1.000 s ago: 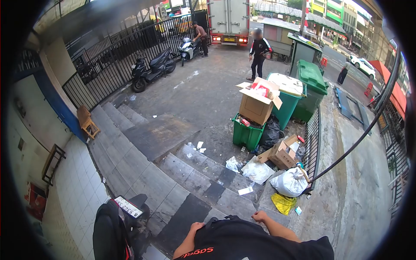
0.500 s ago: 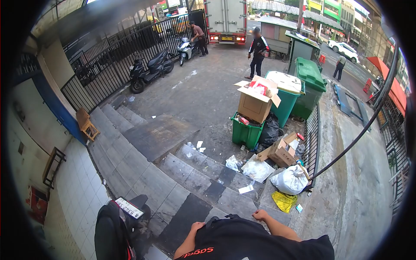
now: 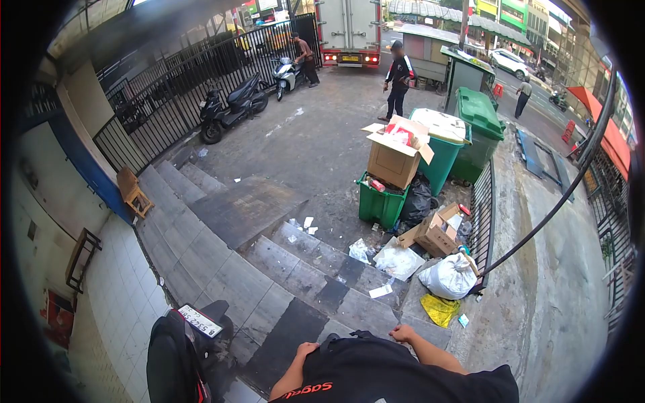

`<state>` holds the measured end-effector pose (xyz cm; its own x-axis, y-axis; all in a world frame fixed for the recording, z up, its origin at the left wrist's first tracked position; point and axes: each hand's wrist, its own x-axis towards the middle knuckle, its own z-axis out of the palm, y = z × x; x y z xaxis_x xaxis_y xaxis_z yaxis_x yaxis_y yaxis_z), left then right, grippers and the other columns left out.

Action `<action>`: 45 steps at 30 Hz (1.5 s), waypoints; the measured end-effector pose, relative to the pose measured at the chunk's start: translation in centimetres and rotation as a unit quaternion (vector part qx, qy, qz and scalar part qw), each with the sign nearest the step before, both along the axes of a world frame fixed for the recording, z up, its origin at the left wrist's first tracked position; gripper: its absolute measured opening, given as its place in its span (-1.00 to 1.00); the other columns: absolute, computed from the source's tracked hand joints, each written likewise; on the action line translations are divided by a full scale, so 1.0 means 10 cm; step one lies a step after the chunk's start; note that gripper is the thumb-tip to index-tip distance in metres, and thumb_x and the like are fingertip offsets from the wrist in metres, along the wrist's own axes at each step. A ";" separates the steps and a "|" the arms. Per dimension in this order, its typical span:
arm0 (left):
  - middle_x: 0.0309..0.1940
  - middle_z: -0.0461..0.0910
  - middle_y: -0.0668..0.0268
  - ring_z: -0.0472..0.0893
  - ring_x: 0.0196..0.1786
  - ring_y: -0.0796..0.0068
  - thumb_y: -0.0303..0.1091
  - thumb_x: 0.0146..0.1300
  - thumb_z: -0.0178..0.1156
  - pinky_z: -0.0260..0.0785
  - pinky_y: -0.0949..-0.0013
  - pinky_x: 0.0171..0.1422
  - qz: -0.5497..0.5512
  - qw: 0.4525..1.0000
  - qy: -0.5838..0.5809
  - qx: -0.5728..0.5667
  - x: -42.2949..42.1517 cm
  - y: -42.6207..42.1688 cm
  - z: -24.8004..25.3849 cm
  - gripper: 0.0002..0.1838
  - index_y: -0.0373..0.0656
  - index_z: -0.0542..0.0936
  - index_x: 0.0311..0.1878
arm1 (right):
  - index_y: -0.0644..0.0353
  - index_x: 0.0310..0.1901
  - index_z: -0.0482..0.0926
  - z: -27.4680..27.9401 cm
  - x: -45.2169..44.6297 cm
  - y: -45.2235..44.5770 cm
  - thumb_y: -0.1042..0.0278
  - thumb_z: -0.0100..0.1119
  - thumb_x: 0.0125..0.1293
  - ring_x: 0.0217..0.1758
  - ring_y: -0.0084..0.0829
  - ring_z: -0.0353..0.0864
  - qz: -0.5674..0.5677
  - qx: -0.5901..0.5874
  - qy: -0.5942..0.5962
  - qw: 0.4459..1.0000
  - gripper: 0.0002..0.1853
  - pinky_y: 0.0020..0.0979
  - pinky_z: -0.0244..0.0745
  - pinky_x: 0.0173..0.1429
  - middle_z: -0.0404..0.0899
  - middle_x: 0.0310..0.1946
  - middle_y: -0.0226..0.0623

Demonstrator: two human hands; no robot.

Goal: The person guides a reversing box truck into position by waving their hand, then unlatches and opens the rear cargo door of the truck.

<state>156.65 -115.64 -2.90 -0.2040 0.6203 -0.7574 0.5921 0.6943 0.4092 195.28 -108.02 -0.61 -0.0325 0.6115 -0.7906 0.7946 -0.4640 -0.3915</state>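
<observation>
My left hand (image 3: 307, 349) is at the left edge of my black shirt (image 3: 390, 373), near its front hem, with the fingers curled in. Whatever it may grip is hidden. On the other side, my right hand (image 3: 402, 332) is held just off the hem, its fingers folded closed. I cannot make out anything in it. The rear of a parked motorbike with a white number plate (image 3: 199, 320) stands to the left of my left hand. Grey tiled steps (image 3: 295, 269) lie beyond both hands.
A green bin (image 3: 383, 205) bears an open cardboard box (image 3: 394, 158). Nearby are larger bins, a white sack (image 3: 450, 275), a yellow bag (image 3: 440, 310) and scattered litter. A person (image 3: 399, 80) in dark clothes stands behind. Another bends at a scooter (image 3: 287, 75); a truck (image 3: 349, 30) is at the gate.
My hands keep nearly the same pose. On the street, the white car has moved left, a motorbike has come into sight, and the person by the road has shifted slightly left.
</observation>
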 end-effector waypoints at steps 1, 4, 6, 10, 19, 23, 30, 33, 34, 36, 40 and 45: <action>-0.29 0.58 0.16 0.55 -0.14 0.29 0.11 -0.11 0.09 0.32 0.36 -0.04 0.010 1.000 -0.006 -0.006 0.01 0.00 0.03 -0.54 -0.03 0.61 -0.27 | 0.04 -0.20 0.56 0.00 0.00 0.00 -0.01 0.09 0.00 -0.51 -0.41 0.56 0.007 -0.012 -0.002 1.000 -0.62 -0.42 0.46 -0.29 0.58 -0.42 -0.25; -0.28 0.57 0.16 0.54 -0.13 0.29 0.11 -0.12 0.09 0.32 0.36 -0.03 0.018 1.000 -0.007 -0.008 0.02 -0.01 0.03 -0.54 -0.03 0.61 -0.27 | 0.05 -0.21 0.55 0.07 0.00 -0.02 -0.01 0.08 0.02 -0.51 -0.41 0.56 -0.004 -0.020 0.004 1.000 -0.62 -0.42 0.46 -0.30 0.58 -0.43 -0.26; -0.28 0.57 0.15 0.54 -0.12 0.29 0.10 -0.12 0.09 0.32 0.36 -0.02 0.016 1.000 -0.003 -0.004 0.01 -0.01 -0.05 -0.54 -0.04 0.61 -0.27 | 0.09 -0.25 0.56 0.08 0.01 -0.02 0.03 0.11 0.01 -0.52 -0.45 0.53 -0.009 -0.015 0.015 1.000 -0.65 -0.43 0.47 -0.37 0.56 -0.48 -0.29; -0.27 0.57 0.14 0.53 -0.11 0.29 0.10 -0.13 0.10 0.31 0.36 -0.01 0.010 1.000 0.001 -0.015 0.00 -0.02 -0.18 -0.53 -0.07 0.61 -0.27 | 0.14 -0.26 0.55 0.12 0.03 -0.02 0.06 0.14 0.02 -0.51 -0.50 0.51 -0.028 -0.032 0.033 0.999 -0.65 -0.44 0.50 -0.42 0.54 -0.52 -0.32; -0.35 0.59 0.18 0.57 -0.21 0.35 0.08 -0.10 0.11 0.33 0.38 -0.08 0.015 1.000 -0.018 0.004 0.06 -0.02 0.03 -0.55 -0.09 0.61 -0.30 | 0.15 -0.21 0.54 0.18 0.03 0.00 0.02 0.17 0.01 -0.40 -0.49 0.55 -0.027 -0.036 0.035 0.998 -0.60 -0.44 0.51 -0.39 0.56 -0.41 -0.28; -0.36 0.59 0.19 0.58 -0.23 0.35 0.08 -0.10 0.11 0.34 0.38 -0.09 0.034 0.999 -0.005 0.015 0.09 -0.04 0.05 -0.55 -0.10 0.62 -0.31 | 0.15 -0.21 0.54 0.13 0.03 0.00 0.01 0.16 0.01 -0.39 -0.48 0.55 -0.016 -0.029 0.041 0.999 -0.59 -0.43 0.51 -0.40 0.56 -0.40 -0.27; -0.36 0.59 0.18 0.58 -0.23 0.34 0.08 -0.12 0.13 0.34 0.38 -0.09 0.025 1.000 0.011 0.014 0.11 -0.02 0.04 -0.55 -0.11 0.62 -0.32 | 0.15 -0.22 0.54 0.16 0.05 -0.03 -0.01 0.15 0.03 -0.40 -0.49 0.55 -0.021 -0.042 0.052 0.998 -0.59 -0.45 0.51 -0.40 0.56 -0.38 -0.27; -0.35 0.59 0.17 0.57 -0.22 0.34 0.08 -0.12 0.13 0.34 0.38 -0.09 0.020 1.000 0.000 0.011 0.10 -0.02 0.06 -0.55 -0.11 0.62 -0.32 | 0.15 -0.21 0.54 0.13 0.05 -0.03 -0.01 0.14 0.03 -0.40 -0.49 0.55 -0.014 -0.047 0.051 0.998 -0.59 -0.45 0.51 -0.40 0.56 -0.38 -0.29; -0.35 0.59 0.17 0.57 -0.21 0.34 0.08 -0.11 0.12 0.34 0.38 -0.09 0.039 0.999 -0.011 0.010 0.11 -0.03 0.05 -0.55 -0.11 0.62 -0.32 | 0.15 -0.21 0.54 0.11 0.05 -0.03 -0.02 0.14 0.03 -0.40 -0.48 0.55 -0.012 -0.045 0.052 0.998 -0.58 -0.45 0.51 -0.40 0.56 -0.38 -0.30; -0.34 0.59 0.17 0.57 -0.21 0.33 0.08 -0.11 0.12 0.34 0.38 -0.08 0.058 0.998 -0.022 0.007 0.11 -0.03 0.05 -0.54 -0.10 0.62 -0.31 | 0.15 -0.21 0.54 0.09 0.05 -0.04 -0.02 0.14 0.03 -0.41 -0.49 0.55 -0.019 -0.046 0.056 0.997 -0.58 -0.45 0.51 -0.40 0.56 -0.38 -0.31; -0.32 0.58 0.16 0.56 -0.18 0.30 0.09 -0.09 0.10 0.33 0.36 -0.06 0.028 1.000 -0.003 0.007 0.09 -0.02 0.02 -0.55 -0.07 0.61 -0.29 | 0.15 -0.20 0.54 0.09 0.02 -0.03 0.00 0.14 0.03 -0.40 -0.49 0.55 -0.020 -0.050 0.056 0.997 -0.59 -0.45 0.51 -0.40 0.56 -0.36 -0.32; -0.31 0.58 0.16 0.55 -0.16 0.28 0.10 -0.08 0.09 0.33 0.34 -0.05 0.013 1.000 0.000 0.007 0.04 -0.02 -0.09 -0.56 -0.05 0.61 -0.28 | 0.16 -0.19 0.53 -0.04 0.02 0.00 0.01 0.14 0.04 -0.38 -0.49 0.56 -0.024 -0.057 0.071 0.996 -0.59 -0.45 0.51 -0.39 0.56 -0.35 -0.32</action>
<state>157.05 -115.85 -3.82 -0.2206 0.6255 -0.7484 0.5734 0.7039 0.4193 195.46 -108.05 -0.98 -0.1221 0.5210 -0.8448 0.7111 -0.5479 -0.4407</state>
